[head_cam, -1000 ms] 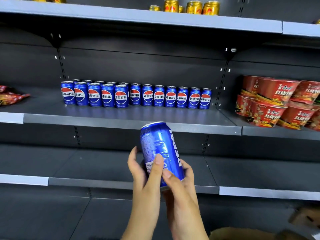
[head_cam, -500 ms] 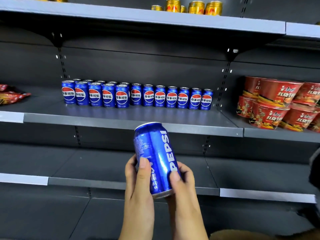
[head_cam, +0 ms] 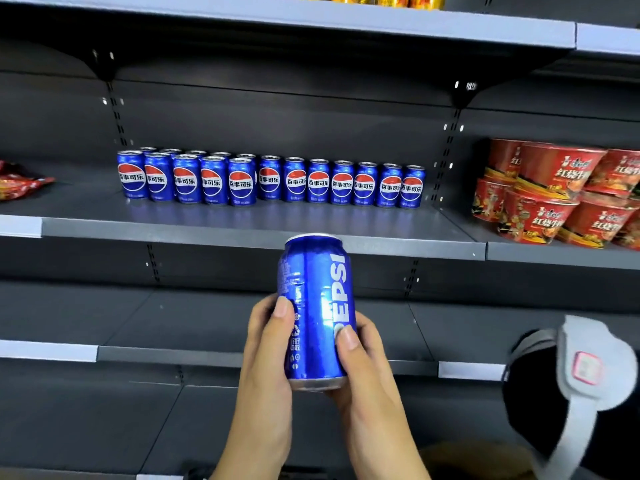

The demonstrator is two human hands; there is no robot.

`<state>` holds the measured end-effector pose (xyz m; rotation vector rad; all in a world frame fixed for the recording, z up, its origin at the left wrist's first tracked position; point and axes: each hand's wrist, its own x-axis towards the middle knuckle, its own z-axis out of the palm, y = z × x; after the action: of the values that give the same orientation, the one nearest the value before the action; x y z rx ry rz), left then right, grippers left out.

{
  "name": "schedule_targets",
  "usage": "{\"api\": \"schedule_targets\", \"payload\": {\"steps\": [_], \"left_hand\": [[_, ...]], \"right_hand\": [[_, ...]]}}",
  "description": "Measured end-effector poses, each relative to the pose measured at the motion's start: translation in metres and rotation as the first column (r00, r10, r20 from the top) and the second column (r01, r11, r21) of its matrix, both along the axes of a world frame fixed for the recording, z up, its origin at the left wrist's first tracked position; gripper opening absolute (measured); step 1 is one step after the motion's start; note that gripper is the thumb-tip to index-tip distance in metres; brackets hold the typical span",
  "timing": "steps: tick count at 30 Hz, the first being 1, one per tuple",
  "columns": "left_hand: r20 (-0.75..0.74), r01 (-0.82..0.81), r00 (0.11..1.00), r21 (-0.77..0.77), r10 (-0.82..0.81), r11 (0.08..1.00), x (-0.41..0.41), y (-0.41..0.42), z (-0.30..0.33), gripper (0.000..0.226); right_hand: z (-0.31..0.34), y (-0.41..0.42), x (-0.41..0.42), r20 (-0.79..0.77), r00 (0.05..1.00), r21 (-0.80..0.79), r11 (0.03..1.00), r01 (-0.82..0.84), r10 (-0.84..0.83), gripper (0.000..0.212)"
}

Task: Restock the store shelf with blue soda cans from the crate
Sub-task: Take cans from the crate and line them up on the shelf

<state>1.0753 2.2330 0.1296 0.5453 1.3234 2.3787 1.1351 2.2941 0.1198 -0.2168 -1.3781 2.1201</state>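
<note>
We held one blue can [head_cam: 317, 313] upright w/ both hands, in front of the shelving and below the edge of the stocked shelf [head_cam: 242, 233]. Our left hand [head_cam: 266, 368] wrapped the can's left side, thumb laid up along the label; our right hand [head_cam: 363, 375] cupped the right side and base, thumb pressed on the white "PEPSI" lettering. Both grips were curled round the can, neither spread. The can's top sat approx level w/ that shelf's front lip.

Low right, a grey-and-dark object w/ a pink tag [head_cam: 585, 368] showed at the frame edge; we couldn't tell what it was.

Behind the can, a lower shelf [head_cam: 173, 355] ran across.

Farther back, on the stocked shelf, a row of blue cans [head_cam: 270, 180] stood upright, logos facing out, doubled two deep at the left end. Right of them, in the next bay, red noodle bowls [head_cam: 561, 195] were stacked. Far left lay a red snack bag [head_cam: 20, 181]. On the top shelf [head_cam: 311, 19], gold cans [head_cam: 391, 0] stood, cut off by the frame.
</note>
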Motion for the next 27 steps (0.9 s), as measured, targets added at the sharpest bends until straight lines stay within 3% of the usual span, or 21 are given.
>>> {"api": "schedule_targets", "payload": {"steps": [6,10,15,21,27], "left_hand": [[-0.026,-0.02,1.0,-0.075,0.018,0.997,-0.003,-0.001,0.002,0.073],[-0.11,-0.065,0.992,-0.062,0.058,0.996,0.0,-0.002,0.005,0.053],[-0.089,-0.027,0.996,0.029,0.029,0.999,0.002,-0.008,0.01,0.042],[-0.1,-0.032,0.994,0.075,0.039,0.997,-0.001,-0.01,0.006,0.054],[-0.078,-0.047,0.995,0.084,0.054,0.995,-0.003,-0.013,0.005,0.047]], "right_hand": [[0.005,-0.003,-0.002,-0.078,0.993,0.043,0.995,0.095,-0.091,0.061],[0.004,-0.009,-0.006,-0.096,0.98,0.164,0.969,0.187,-0.173,0.06],[-0.002,-0.018,-0.008,-0.117,0.969,0.251,0.938,0.241,-0.217,0.061],[-0.004,-0.023,-0.008,-0.118,0.97,0.27,0.934,0.235,-0.21,0.059],[-0.001,-0.025,-0.008,-0.111,0.977,0.292,0.933,0.209,-0.184,0.073]]}}
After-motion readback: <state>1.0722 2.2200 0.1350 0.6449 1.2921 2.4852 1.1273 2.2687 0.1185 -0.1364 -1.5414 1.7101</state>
